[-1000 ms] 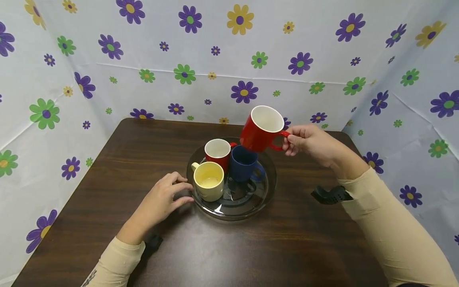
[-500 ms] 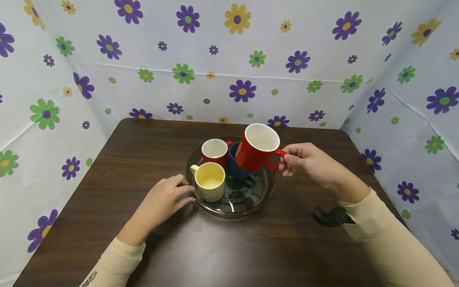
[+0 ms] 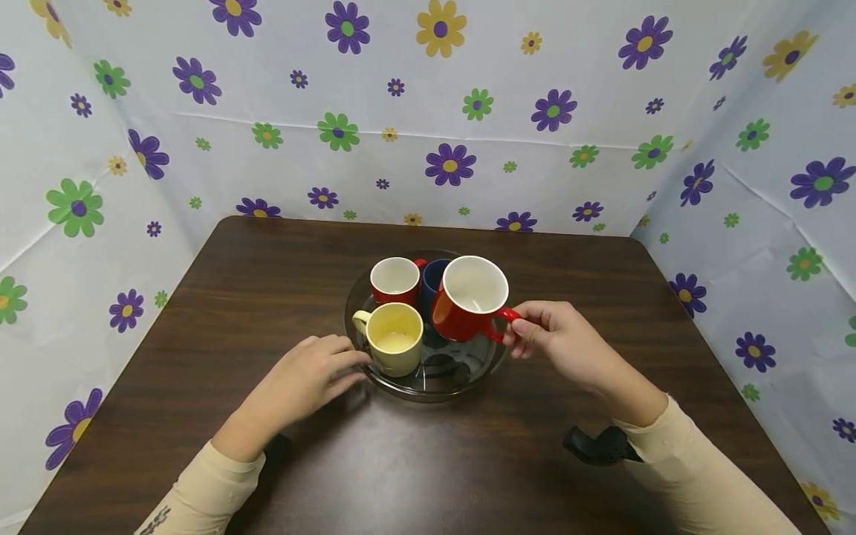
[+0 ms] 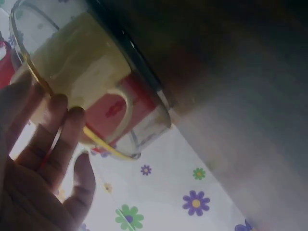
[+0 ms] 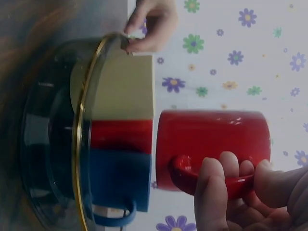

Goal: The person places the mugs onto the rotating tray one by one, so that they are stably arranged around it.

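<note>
By its handle, the right hand (image 3: 558, 342) grips a red mug (image 3: 458, 319) with a white inside. The mug is slightly tilted above the right part of a smoky see-through round dish (image 3: 428, 395) with a gold rim. In the right wrist view, its base is a little higher than the tops of the mugs in the dish. A yellow mug (image 3: 396, 357), another red mug (image 3: 394, 279) and a blue mug (image 5: 120, 178) stand upright in the dish; in the head view the held mug partly hides the blue one. The left hand (image 3: 304, 379) touches the dish's left rim with relaxed fingers.
The dish stands on a dark brown wooden table (image 3: 428, 468). A white sheet (image 3: 281, 171) with purple, green and yellow flowers hangs behind it and along both sides. Black wrist gear (image 3: 602, 446) hangs below the right wrist.
The right hand has lowered the red mug and brought it nearer and slightly left, from above the blue mug to over the dish's right part. The left hand stays at the rim.
</note>
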### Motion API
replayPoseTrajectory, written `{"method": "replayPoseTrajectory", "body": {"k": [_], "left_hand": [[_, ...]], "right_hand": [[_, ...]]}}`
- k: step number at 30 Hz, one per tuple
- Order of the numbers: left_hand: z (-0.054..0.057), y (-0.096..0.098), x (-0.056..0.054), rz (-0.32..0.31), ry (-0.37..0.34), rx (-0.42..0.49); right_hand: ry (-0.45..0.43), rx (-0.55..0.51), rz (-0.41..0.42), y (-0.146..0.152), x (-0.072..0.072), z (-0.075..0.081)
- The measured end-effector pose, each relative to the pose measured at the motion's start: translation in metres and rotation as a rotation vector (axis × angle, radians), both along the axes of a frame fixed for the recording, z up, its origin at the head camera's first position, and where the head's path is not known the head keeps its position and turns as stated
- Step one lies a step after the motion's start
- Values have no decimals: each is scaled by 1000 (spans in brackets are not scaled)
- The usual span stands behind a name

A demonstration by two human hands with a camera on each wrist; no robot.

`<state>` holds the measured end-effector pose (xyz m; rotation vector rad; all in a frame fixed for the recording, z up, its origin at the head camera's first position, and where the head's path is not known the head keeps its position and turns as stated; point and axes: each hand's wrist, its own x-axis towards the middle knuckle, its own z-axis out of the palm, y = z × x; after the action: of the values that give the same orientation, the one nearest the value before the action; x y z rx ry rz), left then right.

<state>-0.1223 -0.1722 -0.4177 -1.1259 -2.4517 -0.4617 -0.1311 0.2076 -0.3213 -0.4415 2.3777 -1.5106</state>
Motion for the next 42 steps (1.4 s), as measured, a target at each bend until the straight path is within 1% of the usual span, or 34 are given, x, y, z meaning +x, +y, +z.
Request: {"method": "replayPoseTrajectory", "body": {"k": [4,7,9,11,14,16,18,20,23,25,29,37,42], "left_hand": [[7,-5,-5,-41,1,48],[12,-13,-12,-48,-5,83],[16,-20,-17,-24,-26,98],[19,-26,-22,24,-64,97],[22,-33,-29,111,-136,68],[22,-35,-34,150,-181,41],[21,-36,-38,156,-216,24],[17,-36,-42,136,-236,18],[12,-34,-46,103,-234,9],[10,-33,-48,92,-229,12],[8,-31,-49,105,-214,16],[11,-26,-48,109,-162,23],[12,-25,-46,124,-160,5]], "right_hand": [[31,-1,-40,-4,8,-6],[52,14,-72,-6,10,-10],[51,20,-85,-7,11,-13],[44,31,-94,-9,11,-16],[33,39,-108,-13,11,-21],[33,44,-118,-16,11,-25],[38,40,-121,-19,11,-29],[43,36,-122,-21,10,-33],[39,35,-128,-24,9,-39],[29,34,-139,-25,10,-42],[13,27,-151,-28,11,-47],[-25,20,-190,-37,13,-53],[-34,11,-211,-41,14,-57]]}}
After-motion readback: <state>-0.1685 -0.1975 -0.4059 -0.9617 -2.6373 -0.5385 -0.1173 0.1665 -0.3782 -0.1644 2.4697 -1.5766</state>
